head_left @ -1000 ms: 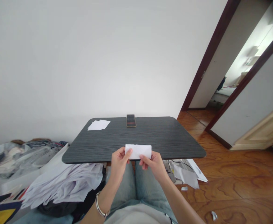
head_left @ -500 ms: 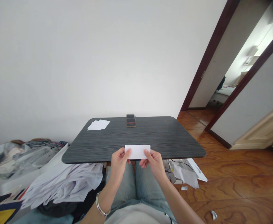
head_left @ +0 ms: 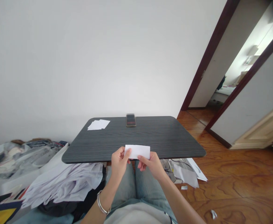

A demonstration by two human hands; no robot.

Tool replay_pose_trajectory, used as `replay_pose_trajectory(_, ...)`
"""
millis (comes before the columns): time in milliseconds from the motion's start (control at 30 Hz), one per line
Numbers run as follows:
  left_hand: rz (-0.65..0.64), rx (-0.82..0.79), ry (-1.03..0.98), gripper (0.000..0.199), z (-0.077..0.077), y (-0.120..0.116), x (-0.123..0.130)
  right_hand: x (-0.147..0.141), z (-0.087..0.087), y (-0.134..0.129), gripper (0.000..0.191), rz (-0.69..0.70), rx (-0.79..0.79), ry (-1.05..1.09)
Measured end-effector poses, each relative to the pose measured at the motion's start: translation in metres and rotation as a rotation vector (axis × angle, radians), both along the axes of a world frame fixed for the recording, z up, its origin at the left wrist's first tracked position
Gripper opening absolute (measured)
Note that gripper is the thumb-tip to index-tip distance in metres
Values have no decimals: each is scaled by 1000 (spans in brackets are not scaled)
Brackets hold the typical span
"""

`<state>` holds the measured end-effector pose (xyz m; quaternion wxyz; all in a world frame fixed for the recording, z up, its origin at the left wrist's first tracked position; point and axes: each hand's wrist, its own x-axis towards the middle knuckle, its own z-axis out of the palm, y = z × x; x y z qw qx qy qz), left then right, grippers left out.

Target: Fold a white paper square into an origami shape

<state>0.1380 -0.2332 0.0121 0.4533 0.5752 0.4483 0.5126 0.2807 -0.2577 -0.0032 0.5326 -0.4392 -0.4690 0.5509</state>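
1. Nearest are the person's pale top (head_left: 138, 214) and blue jeans (head_left: 126, 189), the knees running under the worktop (head_left: 150, 134).
2. A silver bangle (head_left: 101, 203) circles the left wrist.
3. The left hand (head_left: 120, 158) grips the left end of a white paper (head_left: 136, 151), thumb on its face and fingers behind.
4. The right hand (head_left: 151, 162) pinches the same paper near its lower right part, thumb across the front, the other fingers curled beneath.
5. The paper is a small oblong, its long side running left to right, held between the two hands at the worktop's near edge. Whether it touches the surface, I cannot tell.
6. On the wooden floor (head_left: 231, 183) to the right lie two small scraps: one (head_left: 213, 214) close to the viewer, one (head_left: 184, 187) just beside some loose sheets (head_left: 187, 177). A black cable (head_left: 181, 162) runs near these sheets.
7. To the left sits a white heap (head_left: 66, 182), with bundles in clear plastic (head_left: 31, 158) behind it.
8. Toward the worktop's far side, white slips (head_left: 98, 124) overlap at the left, and a phone (head_left: 131, 120) lies around the middle, well apart from them.
9. Behind stands a plain white wall (head_left: 117, 56); at right, a dark-framed doorway (head_left: 208, 59) shows another room.
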Motion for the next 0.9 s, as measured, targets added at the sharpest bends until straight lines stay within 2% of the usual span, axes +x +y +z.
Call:
replay_pose_trajectory(100, -12, -25, 9, 34, 0, 0, 0, -1, -1, 0, 37, -17, 0, -16)
replay_pose_trajectory(300, 22, 63, 122, 34, 2, 0, -1, 0, -3, 1, 37, -35, 6, -25)
replay_pose_trajectory(533, 13, 89, 134, 34, 2, -1, 1, -4, -1, 0, 28, -39, -46, 83)
replay_pose_trajectory(900, 15, 88, 140, 32, 1, 1, -1, 2, -3, 2, 31, -68, -35, 34)
